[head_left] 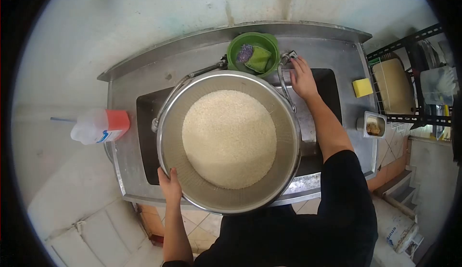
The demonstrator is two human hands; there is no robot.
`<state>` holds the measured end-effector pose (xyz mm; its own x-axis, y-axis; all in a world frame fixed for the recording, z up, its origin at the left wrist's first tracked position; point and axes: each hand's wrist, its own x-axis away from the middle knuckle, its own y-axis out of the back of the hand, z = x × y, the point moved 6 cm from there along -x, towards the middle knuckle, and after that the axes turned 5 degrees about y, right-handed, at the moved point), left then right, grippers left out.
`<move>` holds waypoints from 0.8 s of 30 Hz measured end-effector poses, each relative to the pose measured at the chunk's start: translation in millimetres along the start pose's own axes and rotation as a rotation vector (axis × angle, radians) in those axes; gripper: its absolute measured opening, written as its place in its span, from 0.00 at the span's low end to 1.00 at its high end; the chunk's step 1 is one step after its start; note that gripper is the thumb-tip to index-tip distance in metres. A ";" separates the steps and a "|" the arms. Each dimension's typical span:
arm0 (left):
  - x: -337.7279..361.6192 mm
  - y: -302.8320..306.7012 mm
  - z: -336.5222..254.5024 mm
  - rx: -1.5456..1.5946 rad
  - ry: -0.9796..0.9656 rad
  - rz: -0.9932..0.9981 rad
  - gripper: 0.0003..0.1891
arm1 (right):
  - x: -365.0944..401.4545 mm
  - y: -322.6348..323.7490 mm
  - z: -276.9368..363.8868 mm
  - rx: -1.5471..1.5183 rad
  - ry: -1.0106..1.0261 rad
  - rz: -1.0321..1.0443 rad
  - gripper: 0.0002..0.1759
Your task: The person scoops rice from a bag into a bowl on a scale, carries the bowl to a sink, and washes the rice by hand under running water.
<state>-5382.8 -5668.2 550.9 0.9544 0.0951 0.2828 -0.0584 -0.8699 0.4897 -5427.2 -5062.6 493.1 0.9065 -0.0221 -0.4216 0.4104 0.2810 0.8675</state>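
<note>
A large round metal pot (pixel 168 122) stands over the sink, with white rice-like grains (pixel 230 139) heaped inside it. My left hand (pixel 169 186) grips the pot's rim at its lower left, thumb up on the metal. Beyond the pot, my right hand (pixel 303 78) reaches to the tap handle (pixel 288 56), its fingertips at the handle. A metal hose (pixel 284 81) hangs beside this hand. Just left of the tap handle sits a green bowl (pixel 233 50) holding a green cloth or pad (pixel 258 59) and a purple scrubber (pixel 244 53).
The metal sink counter (pixel 126 170) runs along the wall. At left stands a jug of red liquid (pixel 118 125). At right are a yellow sponge (pixel 362 88), a small metal container (pixel 374 125) and a black rack (pixel 414 65). A white cylinder (pixel 397 228) is lower right.
</note>
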 end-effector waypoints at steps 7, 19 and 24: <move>-2.1 2.6 1.8 -0.093 -0.005 -0.074 0.15 | 87.0 4.7 15.5 -0.387 -0.624 0.133 0.25; -3.8 8.1 13.2 -0.181 -0.033 -0.050 0.13 | 64.4 50.6 77.3 -0.537 -0.514 0.335 0.15; 8.3 12.4 -6.4 -0.215 -0.034 -0.082 0.13 | -5.2 93.7 94.8 -0.579 -0.541 -0.107 0.14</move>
<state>-5377.5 -5675.2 564.5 0.9677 0.1415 0.2087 -0.0379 -0.7366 0.6752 -5384.1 -5127.0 601.6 0.8485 -0.4978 -0.1795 0.5156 0.7010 0.4927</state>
